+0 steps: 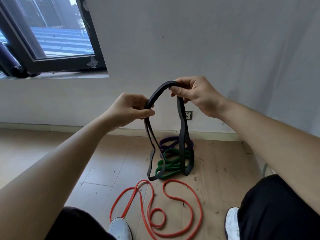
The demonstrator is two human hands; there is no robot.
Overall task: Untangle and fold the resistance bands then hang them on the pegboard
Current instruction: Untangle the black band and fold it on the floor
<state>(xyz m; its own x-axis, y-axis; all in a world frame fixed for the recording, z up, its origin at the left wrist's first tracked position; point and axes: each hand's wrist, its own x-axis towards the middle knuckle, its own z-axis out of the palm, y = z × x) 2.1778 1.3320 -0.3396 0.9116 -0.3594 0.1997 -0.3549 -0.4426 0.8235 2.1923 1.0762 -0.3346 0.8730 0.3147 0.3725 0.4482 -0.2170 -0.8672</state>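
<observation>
I hold a black resistance band (181,129) up in front of the wall with both hands. My left hand (128,110) pinches its left strands, and my right hand (195,94) grips the top of the arch, a little higher. Doubled loops of the black band hang down to the floor. Behind those loops a green band (170,166) and a purple band (167,142) lie tangled together on the floor. Nearer to me a long orange band (173,198) lies in loose curls between my shoes. No pegboard is in view.
A dark-framed window (52,40) stands open at the upper left above a sill. A wall socket (188,115) sits low on the grey wall. My white shoes (120,228) stand on the wooden floor, which is strewn with small debris.
</observation>
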